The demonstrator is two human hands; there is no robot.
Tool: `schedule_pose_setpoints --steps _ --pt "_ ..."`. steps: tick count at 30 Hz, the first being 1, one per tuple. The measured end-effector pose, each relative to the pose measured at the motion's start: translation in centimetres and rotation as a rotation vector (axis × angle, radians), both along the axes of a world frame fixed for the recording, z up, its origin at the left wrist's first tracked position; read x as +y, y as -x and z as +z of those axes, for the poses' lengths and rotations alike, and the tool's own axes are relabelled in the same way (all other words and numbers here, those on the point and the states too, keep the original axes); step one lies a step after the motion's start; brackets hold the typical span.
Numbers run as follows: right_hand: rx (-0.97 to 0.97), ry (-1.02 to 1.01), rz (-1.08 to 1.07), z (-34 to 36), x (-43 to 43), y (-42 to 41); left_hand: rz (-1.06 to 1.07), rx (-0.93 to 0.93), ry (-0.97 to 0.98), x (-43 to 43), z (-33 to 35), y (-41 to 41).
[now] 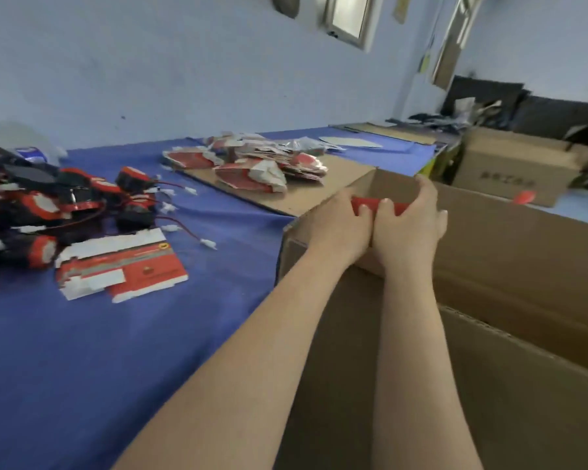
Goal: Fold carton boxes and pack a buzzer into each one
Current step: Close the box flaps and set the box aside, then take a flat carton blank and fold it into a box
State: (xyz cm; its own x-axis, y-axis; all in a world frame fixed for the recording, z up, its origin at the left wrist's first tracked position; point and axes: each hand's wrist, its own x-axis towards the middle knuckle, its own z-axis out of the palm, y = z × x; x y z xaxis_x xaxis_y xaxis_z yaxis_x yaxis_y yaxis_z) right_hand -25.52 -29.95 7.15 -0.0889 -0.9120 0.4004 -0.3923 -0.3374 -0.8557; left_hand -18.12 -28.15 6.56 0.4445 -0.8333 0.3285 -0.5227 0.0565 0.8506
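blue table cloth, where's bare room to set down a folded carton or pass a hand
Widest bare patch: the near part of the blue table cloth, bordered by the flat red-and-white carton blank and the large brown cardboard box. A narrower strip runs between blank and box. Crowded: the pile of black-and-red buzzers at left and the heap of flat cartons behind.

You are looking across a blue-covered table (116,334). Behind the table a pale blue wall (150,62) is rising, taking soft, even light. Above the table's far end a metal-framed window (348,18) is sitting high in that wall. Past that same far end, dark cushions (482,96) are standing side by side.
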Motion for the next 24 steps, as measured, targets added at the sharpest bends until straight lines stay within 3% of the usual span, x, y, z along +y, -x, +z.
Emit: schedule_pose_setpoints --steps 2,4,6,9,11,14,18,21,24 --pt "0.073 0.040 -0.060 -0.4 0.0 0.5 0.085 -0.151 0.050 -0.3 -0.7 0.3" --pt "-0.069 0.206 -0.001 -0.5 1.1 -0.8 0.134 -0.069 0.239 0.7 -0.8 -0.9" --pt "-0.333 0.284 0.193 -0.4 3.1 -3.4 0.221 -0.003 0.388 2.3 -1.3 -3.5" --pt "-0.399 0.227 0.535 -1.5 5.2 -8.8 0.420 0.018 0.355 5.3 -3.6 -10.1" --pt "-0.284 0.056 0.700 -3.6 6.1 -13.0 0.577 0.113 0.212 8.0 -6.1 -14.9" --pt "0.113 -0.156 0.768 -7.9 6.6 -18.7 0.768 0.270 -0.029 12.3 -9.7 -20.4" --pt "0.531 -0.203 0.746 -12.3 6.6 -23.0 0.758 0.272 -0.201 15.3 -12.0 -23.6" --pt "0.530 -0.224 0.705 -12.8 6.3 -24.5 0.715 0.288 -0.269 15.2 -11.9 -24.3" --pt "0.538 -0.204 0.647 -12.6 6.3 -25.2 0.782 0.423 -0.177 15.2 -10.8 -24.6"
